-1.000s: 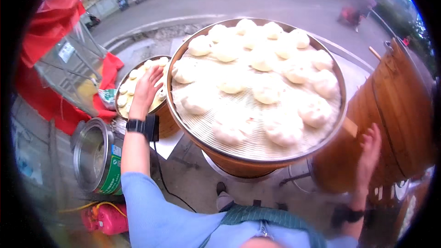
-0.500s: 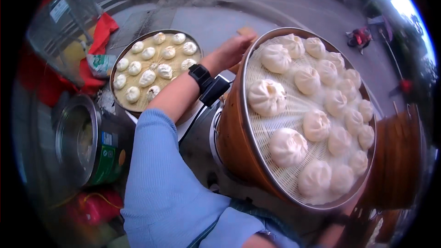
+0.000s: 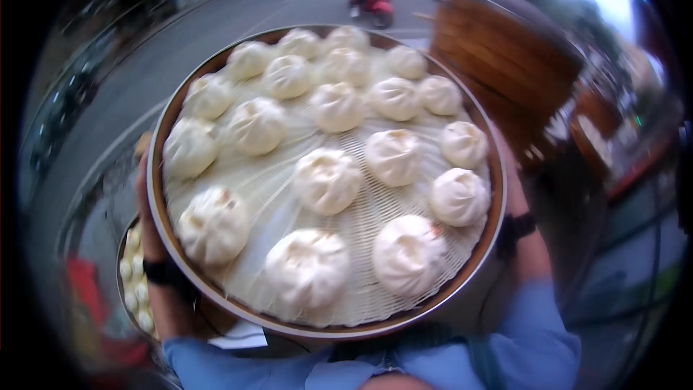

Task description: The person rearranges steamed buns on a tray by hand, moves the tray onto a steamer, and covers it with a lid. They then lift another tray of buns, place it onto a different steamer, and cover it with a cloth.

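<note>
In front of me I carry a big round steamer basket (image 3: pixel 325 332) with a metal-edged rim and brown inner wall. On its pale mesh liner (image 3: pixel 271 191) sit several plump white pleated buns (image 3: pixel 328 180), some touching, with more space between them near me. My left hand (image 3: pixel 144 184) grips the basket's left side, its fingers largely behind the wall. Opposite it, my right hand (image 3: pixel 508 166) supports the right side and is mostly hidden by the rim. Both wrists wear dark bands, and the blue sleeves are below.
At the upper right stands a tall brown wooden steamer stack (image 3: pixel 498 58). Low on the left, another tray (image 3: pixel 121 282) of smaller buns shows partly behind my arm, near a red cloth (image 3: pixel 85 289). A red scooter (image 3: pixel 375 3) with a rider is on the road beyond.
My view has turned right. The bun-filled basket has come round to the middle before me, and the wooden stack now shows at the upper right. Both hands remain on the basket.
</note>
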The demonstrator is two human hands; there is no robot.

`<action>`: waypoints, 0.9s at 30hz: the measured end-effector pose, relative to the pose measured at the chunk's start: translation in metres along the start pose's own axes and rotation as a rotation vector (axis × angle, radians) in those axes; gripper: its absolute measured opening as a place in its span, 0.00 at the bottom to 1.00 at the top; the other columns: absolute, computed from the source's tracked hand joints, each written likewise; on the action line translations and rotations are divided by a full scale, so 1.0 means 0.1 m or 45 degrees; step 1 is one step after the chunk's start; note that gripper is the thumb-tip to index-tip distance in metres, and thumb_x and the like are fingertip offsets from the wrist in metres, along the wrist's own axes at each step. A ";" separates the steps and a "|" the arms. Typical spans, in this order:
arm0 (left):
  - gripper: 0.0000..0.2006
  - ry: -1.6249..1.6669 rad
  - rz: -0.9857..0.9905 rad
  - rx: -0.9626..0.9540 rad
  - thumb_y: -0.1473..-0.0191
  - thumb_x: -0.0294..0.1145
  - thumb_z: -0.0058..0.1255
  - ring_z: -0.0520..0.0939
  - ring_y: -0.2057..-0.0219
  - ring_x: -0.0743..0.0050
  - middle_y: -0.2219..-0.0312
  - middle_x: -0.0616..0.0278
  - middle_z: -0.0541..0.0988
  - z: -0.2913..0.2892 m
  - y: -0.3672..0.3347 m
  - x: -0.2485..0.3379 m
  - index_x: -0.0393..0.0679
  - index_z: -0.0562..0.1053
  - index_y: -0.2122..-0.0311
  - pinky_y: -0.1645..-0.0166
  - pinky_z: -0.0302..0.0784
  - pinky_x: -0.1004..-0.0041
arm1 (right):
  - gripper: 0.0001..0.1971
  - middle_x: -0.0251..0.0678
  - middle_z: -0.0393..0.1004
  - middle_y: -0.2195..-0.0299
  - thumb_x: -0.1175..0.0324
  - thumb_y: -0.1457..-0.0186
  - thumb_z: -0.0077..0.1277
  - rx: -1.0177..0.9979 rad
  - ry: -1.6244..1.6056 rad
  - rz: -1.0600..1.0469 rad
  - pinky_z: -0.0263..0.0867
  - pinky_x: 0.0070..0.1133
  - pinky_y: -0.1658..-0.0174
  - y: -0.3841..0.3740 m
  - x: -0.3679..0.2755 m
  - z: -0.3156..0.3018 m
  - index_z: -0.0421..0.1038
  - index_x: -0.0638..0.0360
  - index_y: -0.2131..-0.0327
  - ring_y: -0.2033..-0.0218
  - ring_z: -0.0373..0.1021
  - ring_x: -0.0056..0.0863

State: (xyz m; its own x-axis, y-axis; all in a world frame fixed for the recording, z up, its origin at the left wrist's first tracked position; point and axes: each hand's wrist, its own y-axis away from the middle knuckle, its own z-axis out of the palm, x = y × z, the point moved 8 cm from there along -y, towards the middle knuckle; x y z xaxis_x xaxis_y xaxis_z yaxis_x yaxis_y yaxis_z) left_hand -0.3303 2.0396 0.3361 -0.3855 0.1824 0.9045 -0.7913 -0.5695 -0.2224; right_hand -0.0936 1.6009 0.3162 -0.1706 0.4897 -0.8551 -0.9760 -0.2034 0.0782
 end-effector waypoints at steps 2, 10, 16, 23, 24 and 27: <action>0.19 -0.090 0.017 0.056 0.41 0.39 0.33 0.72 0.55 0.73 0.56 0.59 0.72 -0.08 0.18 -0.13 0.38 0.64 0.50 0.49 0.66 0.73 | 0.18 0.42 0.72 0.61 0.59 0.42 0.39 0.073 0.013 0.056 0.66 0.22 0.56 0.00 0.05 0.02 0.66 0.64 0.57 0.60 0.69 0.28; 0.19 -0.254 0.253 0.039 0.41 0.39 0.32 0.71 0.54 0.72 0.56 0.59 0.71 -0.44 -0.42 -0.32 0.39 0.63 0.49 0.48 0.64 0.73 | 0.13 0.37 0.74 0.73 0.62 0.42 0.40 -0.078 -0.199 -0.121 0.68 0.21 0.66 -0.96 0.49 -0.38 0.69 0.62 0.69 0.73 0.70 0.25; 0.20 -0.214 0.426 -0.073 0.40 0.39 0.31 0.70 0.53 0.72 0.55 0.59 0.70 -0.90 -0.87 -0.48 0.39 0.62 0.48 0.47 0.63 0.73 | 0.15 0.38 0.74 0.72 0.62 0.42 0.38 0.037 -0.047 -0.407 0.68 0.21 0.66 -0.07 0.40 0.08 0.69 0.65 0.68 0.73 0.70 0.24; 0.20 -0.213 0.723 -0.055 0.40 0.39 0.31 0.69 0.53 0.72 0.54 0.59 0.70 -1.29 -1.36 -0.62 0.39 0.61 0.48 0.46 0.62 0.73 | 0.14 0.36 0.74 0.71 0.60 0.42 0.40 0.254 0.135 -0.686 0.67 0.20 0.67 0.57 0.34 0.42 0.70 0.62 0.66 0.73 0.70 0.23; 0.20 0.167 0.357 -0.364 0.40 0.39 0.30 0.68 0.51 0.72 0.53 0.59 0.68 -1.29 -1.55 -0.71 0.39 0.60 0.47 0.44 0.60 0.72 | 0.14 0.36 0.74 0.71 0.60 0.42 0.39 0.283 0.143 -0.755 0.67 0.20 0.67 0.72 0.46 0.62 0.70 0.62 0.66 0.73 0.70 0.24; 0.19 0.398 0.130 -0.519 0.41 0.39 0.32 0.71 0.54 0.71 0.55 0.58 0.71 -1.45 -1.63 -0.57 0.37 0.64 0.51 0.47 0.63 0.73 | 0.17 0.37 0.73 0.66 0.59 0.41 0.37 0.188 0.335 -0.773 0.66 0.19 0.63 0.87 0.91 1.45 0.69 0.63 0.62 0.68 0.70 0.23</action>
State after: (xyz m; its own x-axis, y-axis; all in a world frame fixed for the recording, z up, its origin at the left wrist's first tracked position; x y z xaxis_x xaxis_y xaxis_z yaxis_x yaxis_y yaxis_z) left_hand -0.2486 2.2386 0.2681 -0.5442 0.4083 0.7329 -0.8388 -0.2496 -0.4838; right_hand -0.2132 1.7511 0.3199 0.4339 0.2545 -0.8643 -0.8999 0.1694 -0.4019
